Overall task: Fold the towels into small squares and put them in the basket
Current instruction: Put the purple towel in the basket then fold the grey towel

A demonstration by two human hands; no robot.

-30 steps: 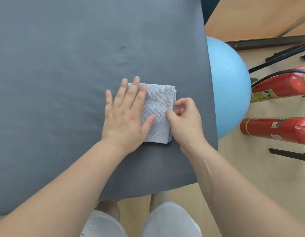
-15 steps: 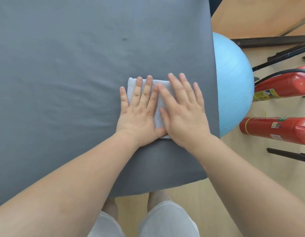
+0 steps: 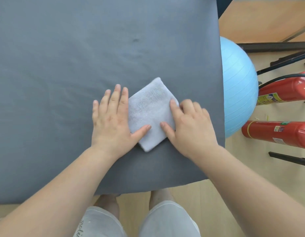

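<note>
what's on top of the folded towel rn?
Only hands: the left hand's thumb and the right hand's thumb and forefinger rest on the folded towel. Its middle is bare. Its right edge is hidden under the right hand. Below it lies the grey cloth.

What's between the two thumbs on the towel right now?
Head view: only bare towel between the left hand thumb and the right hand thumb. Both hands lie flat at its edges; nothing else is there.

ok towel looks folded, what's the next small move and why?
Probably pinch the towel and lift it. It is already a small square, both hands flank it with thumbs on top, and no basket is in view.
</note>
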